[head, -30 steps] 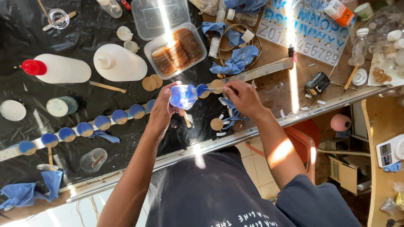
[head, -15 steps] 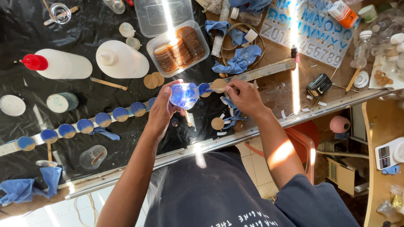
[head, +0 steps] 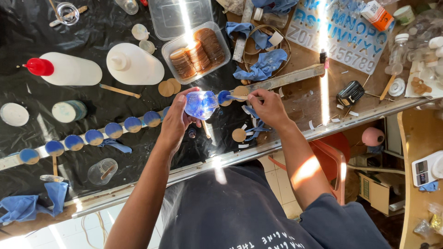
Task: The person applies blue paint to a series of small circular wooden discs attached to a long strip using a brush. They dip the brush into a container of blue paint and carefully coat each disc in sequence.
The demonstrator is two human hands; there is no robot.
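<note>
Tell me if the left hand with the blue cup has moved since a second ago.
No. The left hand holds the blue-stained cup at the same spot, just below the clear tub of wooden discs.

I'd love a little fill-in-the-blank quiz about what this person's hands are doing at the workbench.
1. The left hand holds a small clear cup stained with ____ paint.
2. The right hand holds a thin stick that points toward the ____.
3. The row of painted discs lies on a long ____ strip.
4. The clear tub is filled with unpainted ____ discs.

Missing words: blue; cup; wooden; brown
</note>
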